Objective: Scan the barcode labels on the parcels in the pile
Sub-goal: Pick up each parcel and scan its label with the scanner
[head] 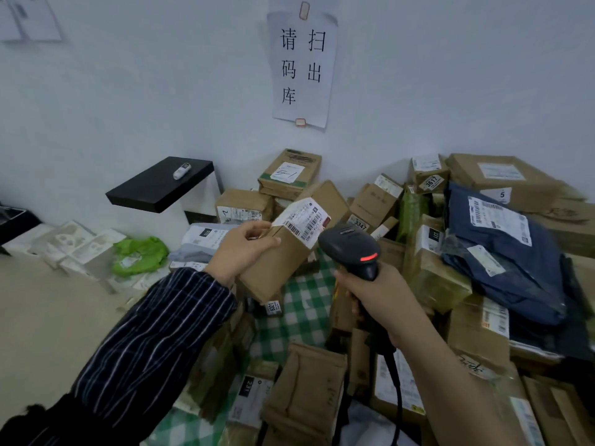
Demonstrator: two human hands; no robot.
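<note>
Brown cardboard parcel [283,262] is being held above the pile of mixed parcels [450,278], the left hand [240,249] gripping its side with fingers [254,227] curled at the edge of the white barcode label [304,222]. The right hand [380,291] is clenching the black handheld scanner [351,246], nose just beside the label; squaring the label to the scanner is likely aiding the read

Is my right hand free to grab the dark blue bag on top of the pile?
Probably not yet: the right hand grips the scanner, so it is occupied. The dark blue bag itself lies uncovered atop the pile.
</note>
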